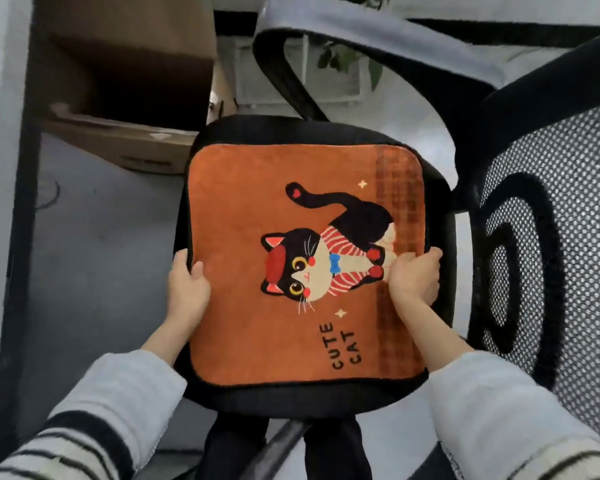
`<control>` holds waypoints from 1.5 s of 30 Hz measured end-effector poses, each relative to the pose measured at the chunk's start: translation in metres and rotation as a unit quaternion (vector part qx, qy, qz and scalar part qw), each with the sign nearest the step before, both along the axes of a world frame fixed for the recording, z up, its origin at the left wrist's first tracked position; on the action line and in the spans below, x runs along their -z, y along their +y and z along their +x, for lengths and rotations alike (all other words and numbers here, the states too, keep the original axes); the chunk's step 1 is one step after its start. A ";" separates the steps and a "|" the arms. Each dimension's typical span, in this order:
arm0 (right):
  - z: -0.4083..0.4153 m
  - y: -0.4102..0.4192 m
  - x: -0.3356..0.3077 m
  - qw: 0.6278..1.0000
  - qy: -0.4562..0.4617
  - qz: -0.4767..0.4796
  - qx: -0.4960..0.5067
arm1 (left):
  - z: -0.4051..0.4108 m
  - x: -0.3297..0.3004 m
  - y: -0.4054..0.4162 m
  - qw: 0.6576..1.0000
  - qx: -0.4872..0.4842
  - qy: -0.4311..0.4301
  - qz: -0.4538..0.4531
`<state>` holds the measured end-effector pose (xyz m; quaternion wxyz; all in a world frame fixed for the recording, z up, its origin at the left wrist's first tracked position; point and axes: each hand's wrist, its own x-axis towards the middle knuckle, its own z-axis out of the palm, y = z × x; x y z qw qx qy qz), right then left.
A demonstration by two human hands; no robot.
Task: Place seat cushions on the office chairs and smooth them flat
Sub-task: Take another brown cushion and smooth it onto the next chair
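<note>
The orange cat cushion (291,258) lies on the black seat (291,398) of the office chair (551,237), its printed face up. My left hand (187,285) grips the cushion's left edge, thumb on top and fingers curled under. My right hand (414,277) pinches the right edge, fingers bunched on the fabric near the mesh backrest. A cardboard box (125,98) stands on the floor beyond.

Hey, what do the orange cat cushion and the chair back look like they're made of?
The cushion looks like soft plush fabric: a matte, slightly fuzzy nap with a printed cat and dark piped edging. The chair back appears to be black mesh, with a see-through grid of small holes and a fuzzy trim band. The exact fibres can't be told.
</note>
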<state>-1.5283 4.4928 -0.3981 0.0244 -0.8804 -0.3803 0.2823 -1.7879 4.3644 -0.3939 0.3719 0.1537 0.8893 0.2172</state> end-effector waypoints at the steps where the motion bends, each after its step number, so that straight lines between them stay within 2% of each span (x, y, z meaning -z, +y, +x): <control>1: -0.001 -0.003 0.004 1.000 -0.015 0.013 -0.017 | -0.002 0.002 0.002 1.000 0.001 0.001 0.012; 6: 0.003 -0.023 0.005 0.996 -0.056 -0.002 -0.068 | -0.004 0.000 0.005 0.998 0.045 0.034 0.006; 11: 0.005 -0.016 -0.002 0.995 -0.072 -0.045 -0.060 | -0.002 -0.002 0.007 0.995 0.081 0.048 -0.042; 15: -0.005 0.000 -0.002 0.976 -0.115 0.003 -0.187 | -0.005 -0.011 0.022 0.967 0.154 0.157 -0.125; 18: -0.022 0.024 0.002 0.943 -0.111 0.051 -0.311 | -0.009 -0.010 0.047 0.957 0.202 0.194 -0.070; 20: -0.035 0.050 0.012 0.924 -0.106 0.084 -0.357 | -0.014 0.003 0.076 0.934 0.272 0.230 -0.021; 23: -0.046 0.080 0.032 0.910 -0.098 0.111 -0.387 | -0.021 0.030 0.117 0.905 0.332 0.267 0.015; 29: -0.045 0.076 0.072 0.891 -0.159 0.160 -0.393 | -0.019 0.071 0.130 0.870 0.339 0.359 -0.008; 34: -0.050 0.071 0.050 0.902 -0.104 0.116 -0.403 | -0.007 0.052 0.129 0.885 0.338 0.320 -0.011; 38: -0.085 0.068 0.036 0.868 -0.017 0.186 -0.460 | 0.038 0.038 0.149 0.846 0.414 0.323 0.095; 40: -0.092 0.069 0.047 0.850 -0.037 0.193 -0.490 | 0.053 0.046 0.159 0.842 0.418 0.322 0.110; 43: -0.085 0.066 0.073 0.831 -0.102 0.192 -0.513 | 0.057 0.072 0.156 0.827 0.436 0.348 0.067; 45: -0.084 0.068 0.081 0.826 -0.114 0.194 -0.517 | 0.055 0.081 0.156 0.817 0.444 0.364 0.050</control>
